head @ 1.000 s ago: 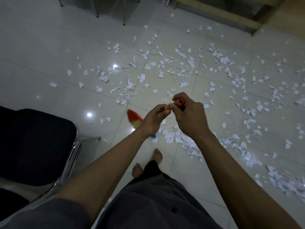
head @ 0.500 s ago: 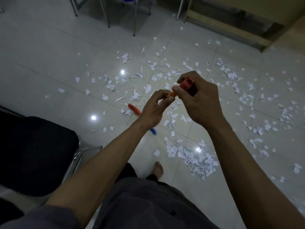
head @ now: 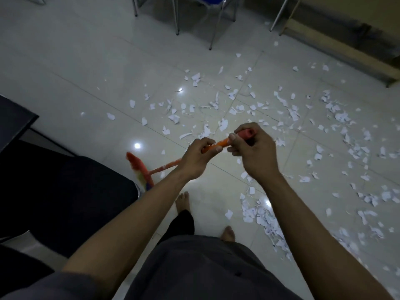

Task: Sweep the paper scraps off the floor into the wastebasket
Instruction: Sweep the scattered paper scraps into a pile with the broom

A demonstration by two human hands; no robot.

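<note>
Both hands grip an orange broom: left hand mid-handle, right hand wrapping its top, likely steering toward paper scraps right of the broom.

orange broom tilted, white paper scraps scattered over floor

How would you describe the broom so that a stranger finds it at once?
Start from the pale tiled floor strewn with white paper scraps. Above it, the left hand and right hand grip one long stick, the broom. It alone is orange.
</note>
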